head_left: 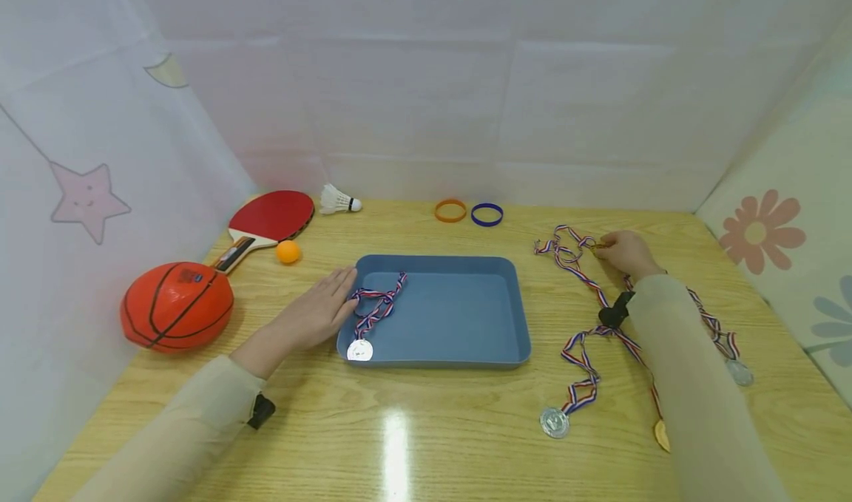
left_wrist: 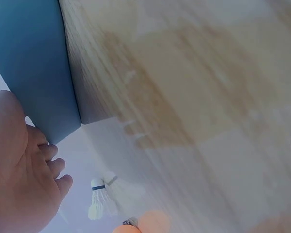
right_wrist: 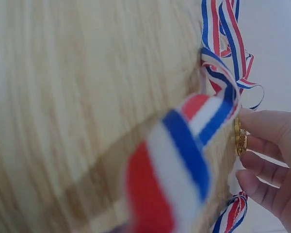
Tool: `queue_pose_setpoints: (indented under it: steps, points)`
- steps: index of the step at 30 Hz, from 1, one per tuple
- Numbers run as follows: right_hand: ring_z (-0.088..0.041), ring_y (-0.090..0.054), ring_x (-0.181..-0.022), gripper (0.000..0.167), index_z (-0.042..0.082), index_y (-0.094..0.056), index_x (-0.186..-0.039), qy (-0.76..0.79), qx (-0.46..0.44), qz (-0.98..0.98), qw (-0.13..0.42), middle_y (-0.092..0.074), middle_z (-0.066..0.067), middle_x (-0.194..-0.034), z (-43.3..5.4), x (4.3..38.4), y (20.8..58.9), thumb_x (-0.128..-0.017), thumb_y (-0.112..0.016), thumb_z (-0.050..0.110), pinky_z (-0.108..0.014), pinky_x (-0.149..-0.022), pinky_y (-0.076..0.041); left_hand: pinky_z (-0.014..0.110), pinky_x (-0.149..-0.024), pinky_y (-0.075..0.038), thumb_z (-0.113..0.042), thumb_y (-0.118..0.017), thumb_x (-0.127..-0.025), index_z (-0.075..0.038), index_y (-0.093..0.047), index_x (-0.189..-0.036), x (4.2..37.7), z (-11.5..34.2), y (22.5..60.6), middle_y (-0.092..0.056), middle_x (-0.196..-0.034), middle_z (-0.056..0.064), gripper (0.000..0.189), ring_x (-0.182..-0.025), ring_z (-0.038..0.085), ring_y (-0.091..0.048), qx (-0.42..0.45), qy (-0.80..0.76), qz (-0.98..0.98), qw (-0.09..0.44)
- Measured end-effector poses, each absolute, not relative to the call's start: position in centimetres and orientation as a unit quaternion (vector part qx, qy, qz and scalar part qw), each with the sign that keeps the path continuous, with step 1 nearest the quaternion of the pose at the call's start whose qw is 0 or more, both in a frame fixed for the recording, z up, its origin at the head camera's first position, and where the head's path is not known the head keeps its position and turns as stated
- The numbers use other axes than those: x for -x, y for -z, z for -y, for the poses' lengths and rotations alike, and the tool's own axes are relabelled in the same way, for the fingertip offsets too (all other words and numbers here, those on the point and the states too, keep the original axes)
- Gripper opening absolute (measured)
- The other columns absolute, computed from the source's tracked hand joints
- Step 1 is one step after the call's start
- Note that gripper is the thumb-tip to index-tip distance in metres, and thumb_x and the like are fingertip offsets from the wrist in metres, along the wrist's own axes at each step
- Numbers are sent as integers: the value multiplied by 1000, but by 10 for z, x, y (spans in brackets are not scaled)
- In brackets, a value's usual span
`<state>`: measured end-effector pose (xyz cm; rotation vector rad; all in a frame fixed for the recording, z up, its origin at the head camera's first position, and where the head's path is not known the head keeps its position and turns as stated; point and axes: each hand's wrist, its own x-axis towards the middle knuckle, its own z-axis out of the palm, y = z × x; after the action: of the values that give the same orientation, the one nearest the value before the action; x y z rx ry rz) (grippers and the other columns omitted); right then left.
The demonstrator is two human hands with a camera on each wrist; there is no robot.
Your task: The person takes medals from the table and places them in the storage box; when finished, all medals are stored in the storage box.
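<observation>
My left hand (head_left: 316,306) lies with straight fingers against the left rim of a blue-grey tray (head_left: 459,310). In the left wrist view, its fingertips touch the tray wall (left_wrist: 39,63). Inside the tray, at the left, is a silver medal (head_left: 360,350) with a striped ribbon (head_left: 379,308). Farther right, my right hand (head_left: 629,253) pinches a gold medal (right_wrist: 240,136) between thumb and fingers, with its red, white and blue ribbon (head_left: 566,251) trailing on the table. Near that arm lie two silver medals (head_left: 555,422) and another gold medal (head_left: 662,435), partly covered by the sleeve.
Left of the tray are a toy basketball (head_left: 176,306), a red table tennis bat (head_left: 273,216) and an orange ball (head_left: 288,251). Along the back lie a shuttlecock (head_left: 339,199), an orange wristband (head_left: 450,211) and a blue wristband (head_left: 487,214). A white curtain (head_left: 426,103) stands behind the table.
</observation>
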<state>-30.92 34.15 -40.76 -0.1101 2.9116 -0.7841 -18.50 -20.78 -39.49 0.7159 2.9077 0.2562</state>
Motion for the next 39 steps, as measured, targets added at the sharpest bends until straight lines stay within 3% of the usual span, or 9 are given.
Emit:
queue_pose_setpoints:
  steps: [10,14,17,23,25,28,32,35,39]
  points:
    - [-46,-46,-103,37,-13,-52,-115,255,50,-963,69,-49,-34,-115,-340,303,398,-90,-57,14,-54,-83,-41,47,-108,-13,-32,-35,-99,4,-14,-145,184,207,394,-14,-150,19,62,-136,35,-11,-242,-84,-965,63]
    - [-34,-52,-82,34,-10,-53,-112,315,24,-945,85,-53,-25,-99,-338,298,390,-94,-53,19,-42,-65,-46,47,-108,-13,-32,-35,-99,4,-14,-145,184,207,393,-13,-150,19,62,-136,35,-11,-241,-86,-965,64]
    - [-22,-49,-69,43,-9,-47,-122,399,7,-910,116,-50,-17,-93,-337,296,386,-96,-50,25,-35,-60,-46,47,-108,-13,-32,-35,-100,5,-13,-145,183,207,393,-13,-150,19,62,-136,35,-12,-240,-86,-965,65]
    - [-17,-54,-82,71,-10,-23,-141,493,-5,-853,169,-36,-21,-129,-337,294,379,-95,-46,39,-33,-79,-50,47,-108,-13,-32,-34,-100,4,-13,-145,183,206,392,-12,-150,19,62,-136,35,-11,-239,-87,-965,68]
    - [-14,-52,-79,73,-8,-22,-142,518,-4,-837,175,-35,-19,-129,-335,293,377,-94,-46,41,-30,-76,-50,47,-108,-13,-32,-34,-100,4,-13,-145,184,206,392,-12,-150,19,62,-136,35,-11,-239,-87,-965,69]
    - [-8,-44,-67,57,-4,-37,-134,576,0,-797,183,-44,-10,-110,-332,291,373,-95,-47,37,-23,-61,-44,47,-108,-13,-32,-34,-100,4,-13,-145,184,206,393,-12,-150,18,62,-137,35,-10,-239,-86,-965,69]
    - [-8,-35,-58,22,8,-59,-104,652,19,-732,197,-48,0,-85,-329,290,367,-97,-47,25,-23,-52,-33,47,-108,-13,-32,-34,-100,4,-13,-145,184,206,393,-12,-150,19,62,-137,34,-10,-239,-85,-965,70]
    - [-9,-37,-58,18,14,-64,-94,685,26,-700,200,-50,0,-85,-326,289,362,-97,-48,21,-23,-52,-35,47,-108,-13,-32,-34,-100,4,-12,-145,184,207,393,-12,-150,19,62,-137,35,-10,-239,-83,-965,71]
    - [-10,-42,-60,15,14,-63,-94,709,38,-677,193,-52,-1,-87,-319,287,352,-96,-49,20,-23,-55,-41,47,-108,-12,-32,-34,-100,4,-12,-145,184,207,392,-12,-150,19,62,-137,35,-10,-240,-82,-965,70]
